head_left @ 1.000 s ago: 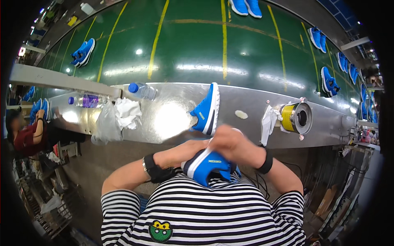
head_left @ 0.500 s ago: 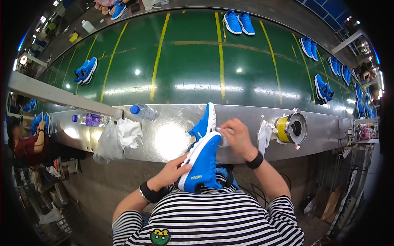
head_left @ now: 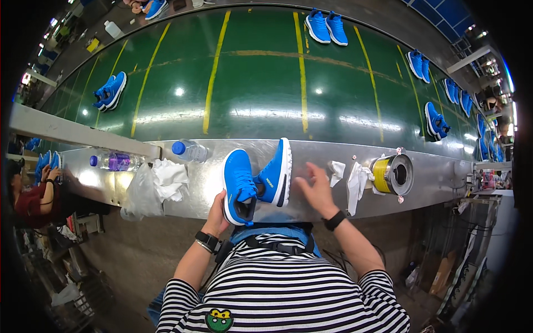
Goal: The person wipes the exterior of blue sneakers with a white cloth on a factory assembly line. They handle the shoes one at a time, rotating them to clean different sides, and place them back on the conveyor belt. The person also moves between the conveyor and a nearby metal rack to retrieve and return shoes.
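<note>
My left hand [head_left: 217, 213] grips a blue sneaker [head_left: 239, 176] with a white sole by its heel side, toe pointing away from me. Right beside it, a second blue sneaker [head_left: 271, 180] rests on its side on the metal ledge, its white sole facing right. My right hand [head_left: 316, 190] is empty, its fingers apart, just to the right of that second sneaker. A small white cloth [head_left: 336, 172] lies on the ledge past my right fingers.
A yellow-labelled can [head_left: 393, 174] and a white rag [head_left: 358, 187] are to the right. On the left are a blue-capped bottle [head_left: 190, 150], a purple-labelled bottle [head_left: 115, 161], crumpled paper [head_left: 169, 180] and a plastic bag [head_left: 141, 195]. Beyond, a green conveyor [head_left: 255, 83] carries blue sneakers. A co-worker [head_left: 36, 194] is far left.
The sneaker in my left hand has moved forward and left over the ledge and turned to show its upper. My right hand has let go of the small white cloth, now on the ledge.
</note>
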### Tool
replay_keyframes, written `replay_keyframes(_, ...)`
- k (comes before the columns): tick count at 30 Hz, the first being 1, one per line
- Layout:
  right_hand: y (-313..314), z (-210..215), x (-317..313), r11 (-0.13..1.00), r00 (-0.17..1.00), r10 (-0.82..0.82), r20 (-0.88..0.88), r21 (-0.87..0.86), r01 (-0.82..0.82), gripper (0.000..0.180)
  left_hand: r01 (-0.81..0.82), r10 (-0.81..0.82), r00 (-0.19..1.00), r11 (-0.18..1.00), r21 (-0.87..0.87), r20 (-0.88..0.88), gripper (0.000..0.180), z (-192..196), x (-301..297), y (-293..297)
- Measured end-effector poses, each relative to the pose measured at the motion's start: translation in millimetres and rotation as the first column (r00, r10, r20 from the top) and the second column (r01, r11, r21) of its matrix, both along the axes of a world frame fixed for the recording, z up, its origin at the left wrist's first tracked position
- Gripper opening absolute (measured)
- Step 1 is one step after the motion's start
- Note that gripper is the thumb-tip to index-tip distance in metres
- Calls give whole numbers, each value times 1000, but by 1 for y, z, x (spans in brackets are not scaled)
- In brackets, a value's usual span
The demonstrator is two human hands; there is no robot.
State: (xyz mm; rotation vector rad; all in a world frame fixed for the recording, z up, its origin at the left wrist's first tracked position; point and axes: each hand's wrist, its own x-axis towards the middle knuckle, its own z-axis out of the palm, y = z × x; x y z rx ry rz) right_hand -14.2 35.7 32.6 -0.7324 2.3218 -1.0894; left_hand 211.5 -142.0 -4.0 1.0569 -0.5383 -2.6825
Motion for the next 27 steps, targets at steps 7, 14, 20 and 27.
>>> replay_keyframes(7,-28,-85,30,992,953,-86,291,-65,109,81,26,11,986,975,-222,167,38,-58,-5,-25)
replay_keyframes(14,-6,-46,11,960,696,79,714,-244,141,48,373,107,923,-13,-928,369,46,55,-57,2)
replay_keyframes(20,22,-35,-2,963,961,-134,240,-196,184,23,681,-258,685,-106,-724,682,86,12,-144,48)
replay_keyframes(27,67,-76,-74,934,899,-357,-255,-122,336,16,734,-283,613,-140,-664,738,88,27,-151,49)
